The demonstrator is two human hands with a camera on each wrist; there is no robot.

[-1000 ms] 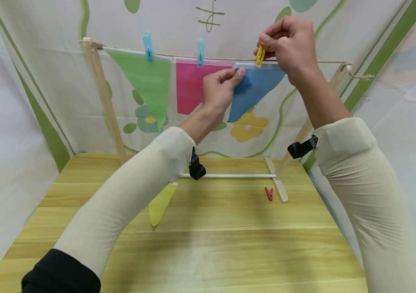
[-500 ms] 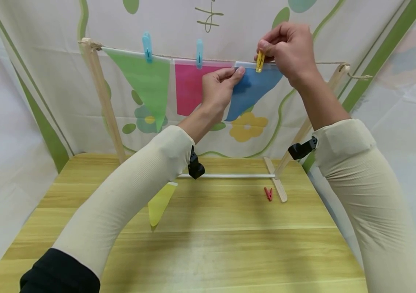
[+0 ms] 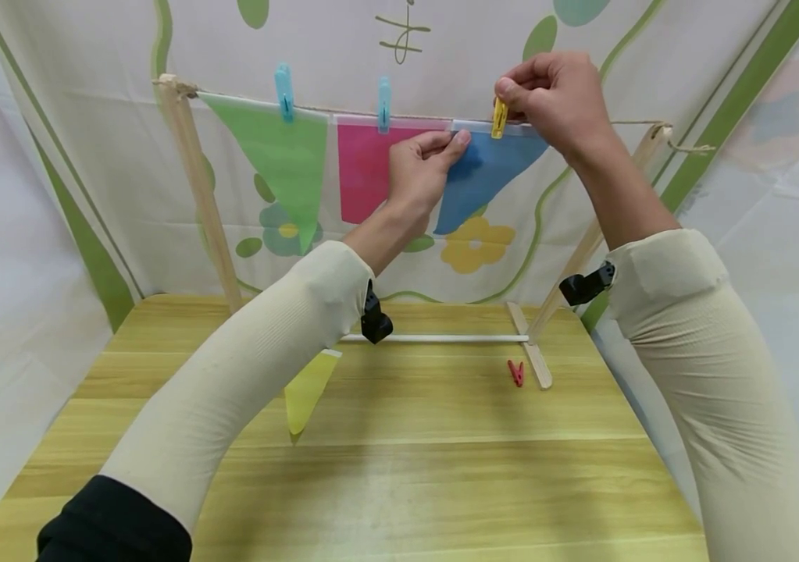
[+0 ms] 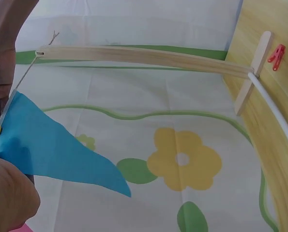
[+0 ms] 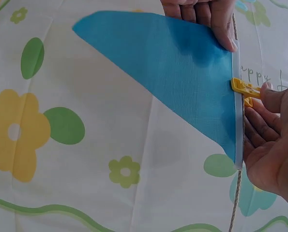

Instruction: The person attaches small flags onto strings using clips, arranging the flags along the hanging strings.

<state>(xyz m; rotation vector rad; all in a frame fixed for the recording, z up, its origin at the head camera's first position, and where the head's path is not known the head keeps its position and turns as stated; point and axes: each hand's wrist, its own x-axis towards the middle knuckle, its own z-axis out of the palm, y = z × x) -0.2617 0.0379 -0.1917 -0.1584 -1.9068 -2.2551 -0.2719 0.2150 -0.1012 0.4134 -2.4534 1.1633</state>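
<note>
A blue triangular pennant (image 3: 490, 168) hangs at the string (image 5: 236, 193), its white top edge along it. My left hand (image 3: 423, 172) pinches the pennant's upper left corner between thumb and fingers. With thumb and fingertips, my right hand (image 3: 561, 101) pinches a yellow clothespin (image 3: 500, 117). In the right wrist view the clothespin's jaws straddle the pennant's white edge and the string. To the left, a pink pennant (image 3: 364, 172), partly hidden behind my left hand, and a green pennant (image 3: 287, 148) hang under light blue clothespins (image 3: 384, 104).
Wooden posts (image 3: 191, 179) hold the string at both ends, joined low by a white rod (image 3: 455, 338). A red clothespin (image 3: 515, 373) lies by the right foot (image 3: 536, 359). A yellow pennant (image 3: 308, 394) lies on the table, partly under my left forearm.
My right hand has come down slightly, bringing the yellow clothespin lower over the blue pennant's top edge. My left hand has stayed at the corner.
</note>
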